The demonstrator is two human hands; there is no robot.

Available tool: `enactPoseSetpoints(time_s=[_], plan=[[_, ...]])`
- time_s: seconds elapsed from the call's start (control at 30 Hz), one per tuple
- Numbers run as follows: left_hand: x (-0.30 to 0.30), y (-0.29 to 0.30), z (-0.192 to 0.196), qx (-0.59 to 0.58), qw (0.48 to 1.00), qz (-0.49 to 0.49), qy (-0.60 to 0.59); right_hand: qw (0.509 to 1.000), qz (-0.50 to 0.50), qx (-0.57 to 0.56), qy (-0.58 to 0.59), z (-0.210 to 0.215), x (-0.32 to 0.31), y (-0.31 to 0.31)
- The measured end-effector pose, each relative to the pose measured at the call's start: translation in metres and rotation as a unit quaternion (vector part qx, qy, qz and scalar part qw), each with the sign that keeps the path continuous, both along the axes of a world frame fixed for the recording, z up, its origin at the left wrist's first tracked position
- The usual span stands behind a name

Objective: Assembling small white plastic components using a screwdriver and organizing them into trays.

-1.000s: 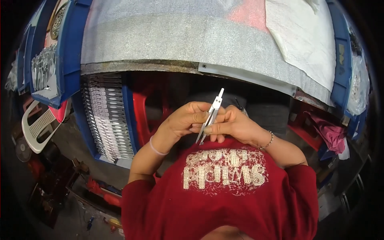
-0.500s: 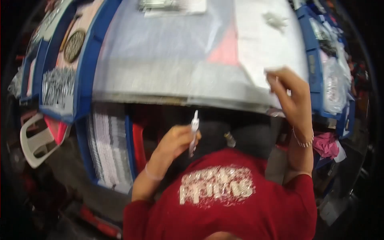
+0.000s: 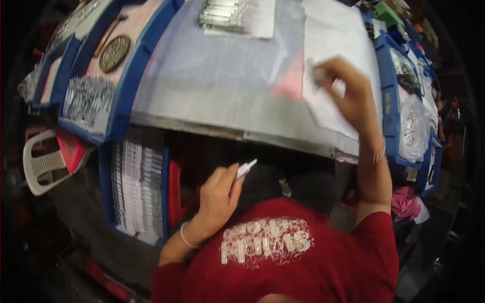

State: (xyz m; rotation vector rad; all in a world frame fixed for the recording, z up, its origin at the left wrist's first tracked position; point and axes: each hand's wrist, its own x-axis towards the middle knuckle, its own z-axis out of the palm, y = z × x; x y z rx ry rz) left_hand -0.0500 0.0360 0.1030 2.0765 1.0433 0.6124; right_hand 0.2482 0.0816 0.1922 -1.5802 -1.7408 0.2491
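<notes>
1. Compass (image 3: 246, 169), white-headed, sits in the left hand (image 3: 218, 197), just below the near edge of the bench (image 3: 202, 103); only its pale end pokes out past the fingers.
2. Left fingers are closed round it. The right hand (image 3: 348, 93) reaches over the white cloth (image 3: 338, 30), fingers bent in at a small greyish thing (image 3: 318, 74); it's too blurred for me to tell whether they grasp it.
3. Done, I'd judge: the slim pieces (image 3: 136, 187) ranked in close rows inside the lower blue bin (image 3: 165, 197), on the person's left.
4. Left, I'd say: the held compass, not among those rows, plus loose silver pieces (image 3: 88, 98) heaped in the upper blue bin (image 3: 139, 65) and more silver pieces (image 3: 220, 12) toward the far end. How complete the held one is, I can't make out; the hand hides most of it.
</notes>
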Motion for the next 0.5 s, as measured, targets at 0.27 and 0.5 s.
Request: enactPoseSetpoints(time_s=[0.27, 0.5], plan=[[0.004, -0.003, 0.0, 0.102, 0.991, -0.048, 0.075, 0.988, 0.098, -0.119, 0.03, -0.07, -0.083, -0.086], [-0.003, -0.011, 0.004, 0.13, 0.986, -0.078, 0.072, 0.99, 0.098, -0.104, 0.018, -0.085, -0.09, -0.095]])
